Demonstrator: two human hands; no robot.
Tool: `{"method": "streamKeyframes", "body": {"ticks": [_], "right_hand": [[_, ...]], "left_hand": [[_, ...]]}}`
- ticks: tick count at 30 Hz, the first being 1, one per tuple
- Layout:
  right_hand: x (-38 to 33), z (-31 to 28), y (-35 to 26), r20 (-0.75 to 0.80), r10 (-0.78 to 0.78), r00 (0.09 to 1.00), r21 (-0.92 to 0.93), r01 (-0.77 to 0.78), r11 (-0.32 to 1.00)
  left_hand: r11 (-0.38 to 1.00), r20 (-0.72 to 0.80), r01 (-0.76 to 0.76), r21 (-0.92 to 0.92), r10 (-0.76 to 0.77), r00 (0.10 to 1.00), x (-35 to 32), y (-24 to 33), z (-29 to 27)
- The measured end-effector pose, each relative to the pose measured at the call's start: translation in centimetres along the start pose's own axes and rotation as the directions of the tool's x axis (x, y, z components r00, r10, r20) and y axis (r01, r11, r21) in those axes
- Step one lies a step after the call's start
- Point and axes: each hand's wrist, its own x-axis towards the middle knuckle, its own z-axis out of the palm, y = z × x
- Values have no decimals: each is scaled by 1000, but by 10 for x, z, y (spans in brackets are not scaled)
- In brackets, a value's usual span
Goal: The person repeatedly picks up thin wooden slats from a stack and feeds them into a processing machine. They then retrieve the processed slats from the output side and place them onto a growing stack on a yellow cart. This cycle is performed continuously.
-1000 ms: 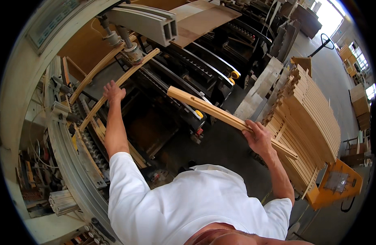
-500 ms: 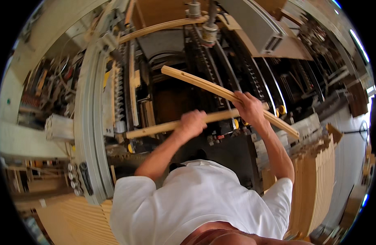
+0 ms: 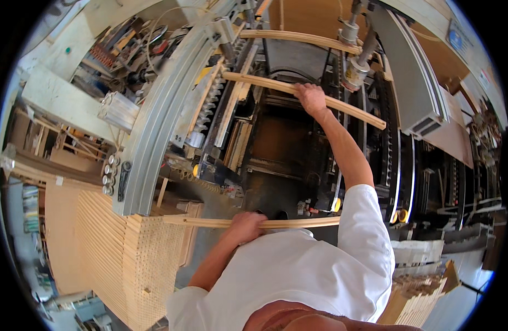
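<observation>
Machine (image 3: 160,132) bg, R hand (image 3: 310,98) now fwd, clasped on wood strip (image 3: 350,110), L hand (image 3: 247,227) back, gripping 2nd strip (image 3: 298,223)

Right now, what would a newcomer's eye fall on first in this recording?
Probably the two pale wooden strips: the upper strip in the right hand, stretching over the dark machine rails, and the lower strip in the left hand, just in front of the white shirt. Next comes the large stack of wooden pieces at lower left.
</observation>
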Motion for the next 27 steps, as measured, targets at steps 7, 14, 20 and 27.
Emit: {"method": "streamKeyframes", "body": {"ticks": [7, 14, 20, 27], "right_hand": [[47, 17, 36, 55, 142, 988, -178, -130, 975], [66, 25, 21, 101, 84, 991, -161, -67, 985], [68, 29, 18, 117, 79, 990, -142, -62, 988], [69, 24, 17, 107, 76, 991, -161, -58, 985]], "left_hand": [[975, -120, 218, -45, -221, 968, -54, -46, 13], [918, -125, 371, -137, -388, 913, -82, -70, 26], [888, -180, 431, -157, -455, 872, -87, -95, 55], [858, -158, 489, -159, -511, 845, -90, -93, 63]]}}
